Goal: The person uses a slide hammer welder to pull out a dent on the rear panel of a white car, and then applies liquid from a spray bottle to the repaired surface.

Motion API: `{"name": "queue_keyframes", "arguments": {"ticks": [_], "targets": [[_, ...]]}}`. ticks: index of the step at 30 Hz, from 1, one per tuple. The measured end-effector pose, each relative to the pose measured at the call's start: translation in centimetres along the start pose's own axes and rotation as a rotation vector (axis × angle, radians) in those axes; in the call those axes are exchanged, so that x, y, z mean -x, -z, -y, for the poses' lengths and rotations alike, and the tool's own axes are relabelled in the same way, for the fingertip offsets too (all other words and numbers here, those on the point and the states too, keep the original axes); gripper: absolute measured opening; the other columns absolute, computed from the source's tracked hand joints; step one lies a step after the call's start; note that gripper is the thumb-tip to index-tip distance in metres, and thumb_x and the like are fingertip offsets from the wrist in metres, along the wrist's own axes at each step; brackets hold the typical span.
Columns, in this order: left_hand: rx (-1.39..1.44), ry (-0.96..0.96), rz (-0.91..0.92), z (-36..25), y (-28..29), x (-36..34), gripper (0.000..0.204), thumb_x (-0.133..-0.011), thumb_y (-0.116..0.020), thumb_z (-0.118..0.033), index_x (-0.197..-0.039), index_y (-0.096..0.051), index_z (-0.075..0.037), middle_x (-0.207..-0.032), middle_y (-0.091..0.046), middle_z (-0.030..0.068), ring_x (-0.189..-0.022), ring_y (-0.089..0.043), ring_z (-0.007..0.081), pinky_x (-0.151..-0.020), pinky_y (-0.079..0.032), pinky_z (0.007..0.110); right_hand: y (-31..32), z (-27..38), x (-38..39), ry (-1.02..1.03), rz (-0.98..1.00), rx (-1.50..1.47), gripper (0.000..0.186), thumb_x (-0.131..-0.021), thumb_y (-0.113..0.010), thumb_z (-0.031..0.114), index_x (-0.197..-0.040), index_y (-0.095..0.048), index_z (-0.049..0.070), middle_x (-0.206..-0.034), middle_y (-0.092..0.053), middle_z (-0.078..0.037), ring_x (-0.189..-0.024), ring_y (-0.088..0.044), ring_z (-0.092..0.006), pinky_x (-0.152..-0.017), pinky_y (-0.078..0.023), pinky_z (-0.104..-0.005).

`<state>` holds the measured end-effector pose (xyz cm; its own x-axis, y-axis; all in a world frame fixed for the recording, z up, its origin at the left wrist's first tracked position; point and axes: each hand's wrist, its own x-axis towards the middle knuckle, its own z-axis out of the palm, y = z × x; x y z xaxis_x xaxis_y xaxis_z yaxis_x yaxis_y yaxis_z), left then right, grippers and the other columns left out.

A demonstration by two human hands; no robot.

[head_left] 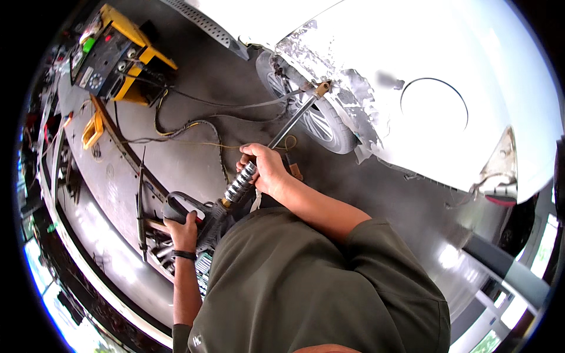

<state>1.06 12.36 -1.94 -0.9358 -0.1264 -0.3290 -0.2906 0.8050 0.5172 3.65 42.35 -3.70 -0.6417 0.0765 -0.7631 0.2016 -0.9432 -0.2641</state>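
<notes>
Both my hands are on a slide hammer dent puller, its steel rod (292, 120) slanting toward a white car's damaged panel (347, 85). At the rod's far end a brass-coloured tip (322, 89) meets or nearly meets the panel edge above the wheel; exact contact is unclear. My right hand (266, 167) is closed around the tool at the top of its ribbed chrome weight (240, 183). Lower down, my left hand (183, 231) wraps the black handle (176, 206) at the tool's rear end. The left fingers are partly hidden.
A yellow and black welding machine (112, 62) stands far left, with cables (194, 123) trailing over the floor toward the car. The wheel (318, 120) sits under the panel. Beside my left hand are a thin long tool (141, 217) and assorted metal tools (162, 244).
</notes>
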Motion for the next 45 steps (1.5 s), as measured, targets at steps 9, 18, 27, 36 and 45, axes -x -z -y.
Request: {"name": "queue_keyframes", "arguments": {"ticks": [9,18,27,36,45], "targets": [[0.174,0.011,-0.011,-0.7,2.5,1.1,0.073,-0.087,-0.074,-0.027,-0.135,-0.032,0.008,-0.116,-0.060,0.0197,-0.102,-0.061,0.0287,-0.092,-0.049,0.035,0.5,2.9,0.9,-0.046,0.205,-0.127,0.024,-0.088,-0.062,0.023,-0.104,-0.057,0.006,-0.076,-0.057,-0.011,-0.070,-0.062,-0.0280,-0.061,-0.049,-0.0385],[-0.010,-0.151,-0.080,-1.9,4.4,1.2,0.060,-0.090,-0.065,-0.031,-0.127,-0.039,0.009,-0.113,-0.060,0.0256,-0.099,-0.061,0.0351,-0.092,-0.048,0.040,1.5,8.1,-0.2,0.059,0.212,-0.168,0.026,-0.089,-0.062,0.021,-0.107,-0.055,0.004,-0.071,-0.059,-0.010,-0.069,-0.062,-0.0291,-0.070,-0.053,-0.0452],[-0.040,-0.143,-0.016,-6.5,6.9,0.7,0.060,-0.093,-0.063,-0.037,-0.126,-0.041,0.008,-0.112,-0.062,0.0258,-0.104,-0.062,0.0352,-0.095,-0.048,0.040,2.6,11.9,-3.5,0.311,0.174,-0.248,0.022,-0.088,-0.065,0.021,-0.102,-0.061,0.004,-0.072,-0.061,-0.007,-0.067,-0.061,-0.0243,-0.067,-0.052,-0.0404],[0.028,-0.036,0.011,-4.0,8.0,0.9,0.067,-0.089,-0.067,-0.031,-0.135,-0.038,0.008,-0.121,-0.058,0.0251,-0.107,-0.058,0.0343,-0.097,-0.046,0.041,-3.4,-1.9,2.2,-0.054,0.105,-0.243,0.016,-0.088,-0.062,0.016,-0.098,-0.060,0.004,-0.076,-0.056,-0.008,-0.071,-0.060,-0.0258,-0.069,-0.051,-0.0382],[-0.167,0.056,0.021,0.0,3.6,0.3,0.099,-0.081,-0.074,-0.036,-0.147,-0.021,0.015,-0.139,-0.043,0.0369,-0.131,-0.046,0.0459,-0.112,-0.037,0.044,-1.7,0.9,2.1,0.020,0.095,-0.150,0.016,-0.087,-0.063,0.015,-0.096,-0.061,0.002,-0.073,-0.054,-0.007,-0.070,-0.059,-0.0247,-0.069,-0.051,-0.0385]]}}
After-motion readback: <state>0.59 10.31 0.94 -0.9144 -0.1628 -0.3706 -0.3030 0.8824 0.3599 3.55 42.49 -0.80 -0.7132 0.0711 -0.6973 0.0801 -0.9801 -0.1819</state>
